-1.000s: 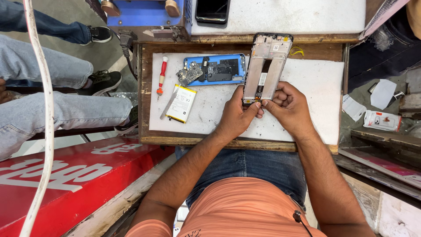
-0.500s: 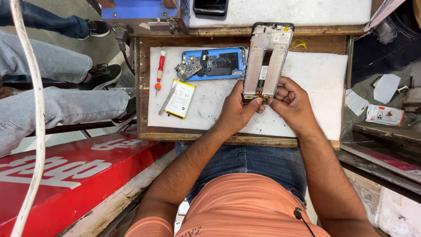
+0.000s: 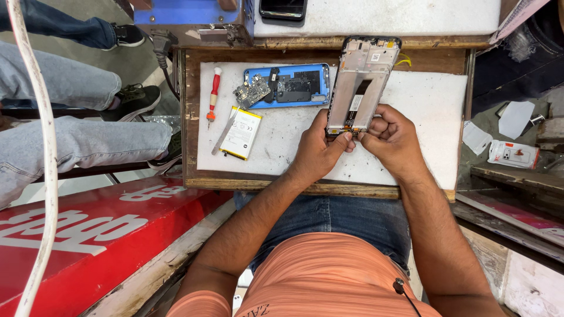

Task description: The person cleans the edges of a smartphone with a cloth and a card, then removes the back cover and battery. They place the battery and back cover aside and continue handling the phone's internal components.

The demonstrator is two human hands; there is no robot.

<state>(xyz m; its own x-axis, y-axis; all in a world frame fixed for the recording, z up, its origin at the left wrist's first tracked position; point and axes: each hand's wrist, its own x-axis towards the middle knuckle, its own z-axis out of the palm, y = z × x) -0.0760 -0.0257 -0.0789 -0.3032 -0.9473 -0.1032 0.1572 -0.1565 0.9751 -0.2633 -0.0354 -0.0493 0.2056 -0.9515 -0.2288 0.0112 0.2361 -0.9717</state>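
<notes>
An opened phone frame [image 3: 362,85], silver with a black ribbon down its middle, is held upright over a white mat [image 3: 423,111]. My left hand [image 3: 317,151] grips its lower left edge, thumb pressed on the bottom end. My right hand [image 3: 392,140] pinches the lower right corner with curled fingers. Left of the frame lie a blue back cover [image 3: 291,85] with a small circuit board [image 3: 251,92] on it, a white-and-yellow battery [image 3: 241,133] and a red-handled screwdriver [image 3: 213,95].
The mat sits on a wooden tray table [image 3: 191,126] above my lap. A dark phone [image 3: 283,9] lies on the far shelf. Seated people's legs and shoes [image 3: 134,100] are at left. A red board [image 3: 88,240] and white cable [image 3: 44,147] run lower left. Small packets [image 3: 513,154] lie right.
The phone frame has stayed in both hands at the same spot on the mat; my fingers have shifted slightly at its bottom end. The view has drifted a little.
</notes>
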